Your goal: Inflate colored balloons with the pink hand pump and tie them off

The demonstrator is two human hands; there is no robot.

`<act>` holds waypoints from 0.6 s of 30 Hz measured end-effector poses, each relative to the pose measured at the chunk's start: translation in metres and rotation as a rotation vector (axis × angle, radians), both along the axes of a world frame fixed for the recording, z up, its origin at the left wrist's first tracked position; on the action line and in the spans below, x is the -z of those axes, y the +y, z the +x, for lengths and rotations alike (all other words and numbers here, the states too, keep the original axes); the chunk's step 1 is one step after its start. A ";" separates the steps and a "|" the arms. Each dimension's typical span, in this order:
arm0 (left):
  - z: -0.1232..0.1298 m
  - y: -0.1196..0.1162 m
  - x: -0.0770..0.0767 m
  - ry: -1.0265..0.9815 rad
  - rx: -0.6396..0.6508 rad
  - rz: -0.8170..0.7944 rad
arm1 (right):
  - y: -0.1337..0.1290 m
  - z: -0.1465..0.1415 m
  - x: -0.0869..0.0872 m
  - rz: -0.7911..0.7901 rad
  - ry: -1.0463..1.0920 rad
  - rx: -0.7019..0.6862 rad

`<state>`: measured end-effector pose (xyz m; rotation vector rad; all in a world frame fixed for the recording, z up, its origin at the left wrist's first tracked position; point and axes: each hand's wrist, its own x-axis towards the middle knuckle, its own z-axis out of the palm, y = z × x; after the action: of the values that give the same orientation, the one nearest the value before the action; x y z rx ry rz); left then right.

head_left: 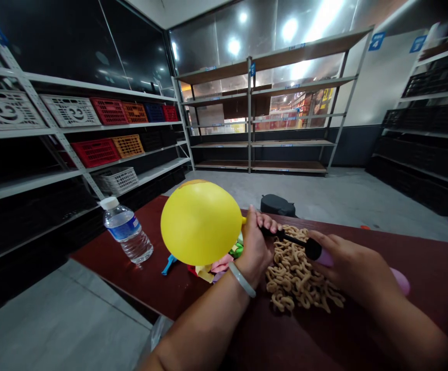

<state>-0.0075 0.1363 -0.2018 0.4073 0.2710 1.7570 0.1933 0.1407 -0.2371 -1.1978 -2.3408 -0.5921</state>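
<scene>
A yellow balloon point(201, 224), swollen with air, sits over the table to the left of my hands. My left hand point(258, 241), with a pale bracelet at its wrist, is closed around the balloon's neck and the black nozzle end of a hand pump. My right hand point(357, 265) grips the pink and black balloon pump point(323, 256) by its body, and the black rod shows between my hands. Under the pump lies a pile of tan, curled rubber-like pieces point(299, 278). Loose flat balloons point(220, 264) in several colours lie below the yellow one, partly hidden.
A water bottle point(127, 232) with a white cap stands on the dark red table point(150, 283) at the left. Shelving with coloured crates point(106, 111) runs along the left wall. Bare racks point(249, 118) stand at the back. A dark bag-like object point(277, 205) is beyond the table.
</scene>
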 end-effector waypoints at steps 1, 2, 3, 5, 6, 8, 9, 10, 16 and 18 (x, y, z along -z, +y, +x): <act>0.007 -0.002 0.004 0.017 0.030 0.016 | -0.002 -0.004 0.000 0.010 0.002 -0.001; 0.013 -0.005 0.007 0.038 0.059 0.033 | -0.004 -0.007 0.000 0.018 0.004 -0.003; 0.018 -0.007 0.010 0.057 0.084 0.048 | -0.006 -0.010 0.000 0.026 0.005 -0.003; 0.027 -0.011 0.014 0.090 0.122 0.068 | -0.008 -0.014 0.000 0.038 0.002 -0.003; 0.030 -0.013 0.016 0.102 0.134 0.070 | -0.009 -0.015 0.000 0.041 0.003 -0.004; 0.034 -0.014 0.017 0.113 0.134 0.062 | -0.009 -0.016 0.000 0.046 0.012 -0.025; 0.034 -0.014 0.017 0.118 0.127 0.054 | -0.009 -0.016 0.000 0.044 0.019 -0.045; 0.034 -0.014 0.016 0.124 0.116 0.047 | -0.008 -0.016 0.000 0.038 0.028 -0.064; 0.003 -0.007 -0.006 0.091 0.034 0.011 | -0.001 -0.005 -0.002 -0.058 0.094 -0.114; -0.015 -0.005 -0.017 0.070 -0.046 0.006 | 0.004 0.004 -0.003 -0.064 0.109 -0.110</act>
<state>-0.0225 0.1314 -0.1849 0.4710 0.3275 1.7910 0.1969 0.1447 -0.2340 -1.0926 -2.3314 -0.4072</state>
